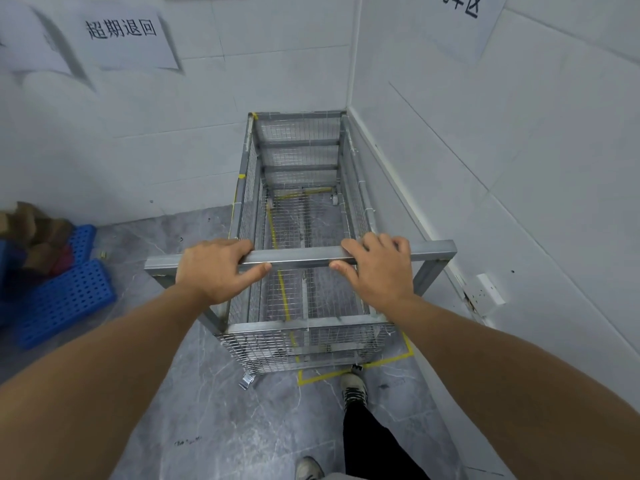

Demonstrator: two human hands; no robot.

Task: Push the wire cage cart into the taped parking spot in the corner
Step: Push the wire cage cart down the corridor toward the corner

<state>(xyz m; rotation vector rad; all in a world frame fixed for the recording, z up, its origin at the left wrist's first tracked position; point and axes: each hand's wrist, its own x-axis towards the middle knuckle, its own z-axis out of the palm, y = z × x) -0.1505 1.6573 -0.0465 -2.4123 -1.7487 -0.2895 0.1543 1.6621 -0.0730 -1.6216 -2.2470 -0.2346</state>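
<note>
The wire cage cart (298, 157), a grey metal frame with mesh walls, stands lengthwise in the corner of two white tiled walls. Its far end is close to the back wall. My left hand (216, 266) and my right hand (375, 268) both grip the cart's metal handle bar (298, 258). Yellow floor tape (346, 370) outlines the parking spot. The tape shows through the mesh bottom and behind the cart's near end. The cart's left side stands outside the left tape line.
Blue perforated plastic pallets (65, 299) with brown cardboard lie on the floor at the left. A white wall socket (490, 289) sits low on the right wall. Paper signs (121, 36) hang on the back wall. My foot (353, 389) stands just behind the cart.
</note>
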